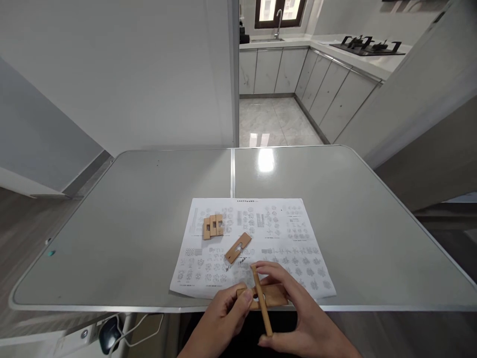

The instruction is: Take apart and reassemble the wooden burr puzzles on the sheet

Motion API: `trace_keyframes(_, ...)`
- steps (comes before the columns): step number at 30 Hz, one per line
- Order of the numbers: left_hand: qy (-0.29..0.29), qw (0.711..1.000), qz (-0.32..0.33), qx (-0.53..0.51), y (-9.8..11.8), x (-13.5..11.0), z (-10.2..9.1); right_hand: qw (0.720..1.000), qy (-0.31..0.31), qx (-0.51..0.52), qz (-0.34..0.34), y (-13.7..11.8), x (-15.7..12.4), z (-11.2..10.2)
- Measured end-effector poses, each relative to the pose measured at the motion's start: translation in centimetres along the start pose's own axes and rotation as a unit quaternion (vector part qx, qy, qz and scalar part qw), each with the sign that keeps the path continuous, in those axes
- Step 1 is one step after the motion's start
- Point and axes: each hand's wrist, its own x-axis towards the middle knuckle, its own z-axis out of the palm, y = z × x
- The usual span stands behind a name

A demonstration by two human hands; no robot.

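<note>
My left hand (231, 313) pinches one end of a flat wooden puzzle piece (276, 295) with a cut-out in its middle, just over the table's front edge. Between thumb and fingertips, my right hand (294, 313) grips a second wooden puzzle piece, seen edge-on as a narrow bar (263, 303). This bar crosses the flat piece at its cut-out; how deep it sits there I cannot tell. Beyond my hands a loose notched wooden piece (231, 256) lies slanted on the printed sheet (268, 238). Farther left, several notched pieces (213, 226) stand side by side in a small group.
The grey folding table (149, 223) has a metal seam (233, 174) down its middle. A small teal object (51, 253) lies near its left edge. White cables (139, 335) and a power strip (80, 338) are below at left. A kitchen counter with a stove (367, 45) stands behind.
</note>
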Motion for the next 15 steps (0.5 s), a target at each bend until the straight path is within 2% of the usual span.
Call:
trace_keyframes(2,-0.011,1.000,0.004,0.025,0.18,-0.17,0.17,1.000,0.002,-0.006,-0.022,-0.05,0.08,0.20)
trace_keyframes(6,-0.006,0.998,0.002,0.062,0.15,-0.48,0.33,1.000,-0.004,-0.019,-0.021,-0.31,0.19,0.50)
trace_keyframes(15,0.008,0.999,-0.002,0.039,0.86,-0.96,0.39,0.999,-0.004,0.006,-0.037,-0.56,0.00,0.08)
